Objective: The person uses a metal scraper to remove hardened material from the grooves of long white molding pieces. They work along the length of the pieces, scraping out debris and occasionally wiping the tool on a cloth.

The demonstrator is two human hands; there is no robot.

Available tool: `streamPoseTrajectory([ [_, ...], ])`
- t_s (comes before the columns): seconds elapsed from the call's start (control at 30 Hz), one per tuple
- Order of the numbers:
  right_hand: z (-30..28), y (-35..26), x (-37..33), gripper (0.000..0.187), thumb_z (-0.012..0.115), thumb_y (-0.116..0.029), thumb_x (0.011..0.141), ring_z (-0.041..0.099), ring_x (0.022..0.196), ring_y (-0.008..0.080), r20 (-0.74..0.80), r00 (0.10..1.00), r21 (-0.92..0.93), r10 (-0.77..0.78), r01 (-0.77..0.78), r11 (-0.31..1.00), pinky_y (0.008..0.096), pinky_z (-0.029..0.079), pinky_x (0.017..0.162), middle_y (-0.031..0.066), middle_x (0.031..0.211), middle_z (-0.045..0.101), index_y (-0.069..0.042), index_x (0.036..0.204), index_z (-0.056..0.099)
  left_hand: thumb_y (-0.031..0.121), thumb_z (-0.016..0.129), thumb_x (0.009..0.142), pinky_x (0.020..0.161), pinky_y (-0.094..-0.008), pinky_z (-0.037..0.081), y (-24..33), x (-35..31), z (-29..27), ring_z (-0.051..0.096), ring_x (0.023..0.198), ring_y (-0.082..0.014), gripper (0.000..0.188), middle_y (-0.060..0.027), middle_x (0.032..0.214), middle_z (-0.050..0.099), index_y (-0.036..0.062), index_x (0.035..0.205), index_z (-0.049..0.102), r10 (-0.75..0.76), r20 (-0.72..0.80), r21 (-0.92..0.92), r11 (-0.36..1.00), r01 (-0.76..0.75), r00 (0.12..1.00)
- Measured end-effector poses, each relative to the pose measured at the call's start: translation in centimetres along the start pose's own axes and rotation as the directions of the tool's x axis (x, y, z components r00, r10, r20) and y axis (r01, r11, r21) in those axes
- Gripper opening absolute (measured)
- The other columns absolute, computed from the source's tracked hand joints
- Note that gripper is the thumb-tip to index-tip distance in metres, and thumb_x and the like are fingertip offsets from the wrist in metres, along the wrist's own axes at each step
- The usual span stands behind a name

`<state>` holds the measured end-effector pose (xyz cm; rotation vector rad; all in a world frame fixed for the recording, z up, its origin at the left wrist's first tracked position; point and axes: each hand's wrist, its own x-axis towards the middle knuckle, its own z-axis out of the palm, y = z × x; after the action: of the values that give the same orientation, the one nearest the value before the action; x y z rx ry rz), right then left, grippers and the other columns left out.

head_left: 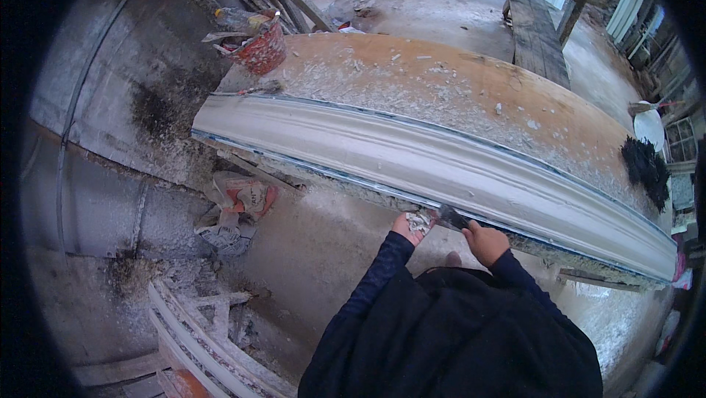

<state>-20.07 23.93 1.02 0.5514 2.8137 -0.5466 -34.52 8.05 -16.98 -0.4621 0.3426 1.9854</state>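
My right hand [487,244] grips a dark scraper [451,217], its blade pointing left toward my other hand. Cupped beside the blade, my left hand [403,230] holds a clump of whitish plaster scraps [420,221]. Both hands are at the near edge of a long white ribbed moulding [382,152], which has blue strips along its sides. Whether the blade touches the edge or the scraps I cannot tell.
The moulding lies on an orange-brown board [346,52] strewn with plaster crumbs. A red bucket [263,51] of scraps stands at its far left, a black fibre bundle [647,170] at its right. Curved white mouldings [195,343] rest lower left. A wooden bench [537,34] stands behind.
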Motion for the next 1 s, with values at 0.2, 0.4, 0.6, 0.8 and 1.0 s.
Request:
streamPoseTrajectory([
  [0.2,1.2,-1.8,1.2,0.027,0.042,-0.037,0.088,0.059,0.060,0.0357,-0.023,1.000,0.016,-0.020,0.020,1.000,0.0483,0.044,0.051,0.0148,0.063,0.059,-0.011,0.091,0.047,0.019,0.035,0.084,0.083,-0.0454,0.048,0.3,-0.1,1.0,0.059,0.090,-0.0308,0.032,-0.0158,0.095,0.061,-0.0029,0.096,0.055,-0.023,0.008,0.009,1.000,0.023,1.000],
  [0.4,-0.7,2.4,-1.7,0.028,0.043,-0.039,0.087,0.058,0.060,0.0355,0.046,0.999,-0.036,0.025,-0.024,0.999,0.0479,0.043,0.051,0.0143,0.064,0.059,-0.011,0.090,0.047,0.017,0.036,0.084,0.083,-0.0456,0.047,-0.8,-1.1,2.5,0.059,0.090,-0.0306,0.030,-0.0166,0.097,0.060,-0.0026,0.098,0.054,0.018,-0.023,0.101,0.995,-0.016,1.000],
  [0.6,1.9,-0.7,1.1,0.026,0.043,-0.036,0.087,0.058,0.062,0.0368,-0.007,0.999,-0.023,-0.042,0.042,0.999,0.0490,0.043,0.052,0.0160,0.064,0.059,-0.011,0.091,0.047,0.016,0.038,0.083,0.082,-0.0458,0.048,-0.7,-0.4,1.4,0.059,0.090,-0.0300,0.027,-0.0150,0.096,0.061,0.0001,0.096,0.056,-0.026,-0.011,0.014,1.000,0.026,1.000],
  [0.8,0.4,-0.7,0.7,0.028,0.041,-0.038,0.088,0.058,0.061,0.0373,0.032,0.999,0.024,-0.023,0.022,0.999,0.0496,0.043,0.051,0.0168,0.062,0.058,-0.011,0.090,0.047,0.017,0.037,0.084,0.080,-0.0447,0.049,-0.7,-1.1,1.5,0.059,0.088,-0.0296,0.027,-0.0153,0.095,0.061,0.0012,0.094,0.056,0.013,-0.031,0.012,1.000,-0.012,0.999],
  [1.0,0.6,-0.2,0.7,0.030,0.040,-0.038,0.088,0.058,0.063,0.0377,0.068,0.997,0.064,-0.021,0.017,0.998,0.0489,0.044,0.054,0.0172,0.065,0.059,-0.009,0.090,0.050,0.019,0.037,0.084,0.079,-0.0428,0.050,-0.1,-0.9,-0.4,0.059,0.088,-0.0316,0.030,-0.0175,0.092,0.061,-0.0027,0.091,0.055,-0.075,0.123,-0.056,0.995,0.082,0.990],
])
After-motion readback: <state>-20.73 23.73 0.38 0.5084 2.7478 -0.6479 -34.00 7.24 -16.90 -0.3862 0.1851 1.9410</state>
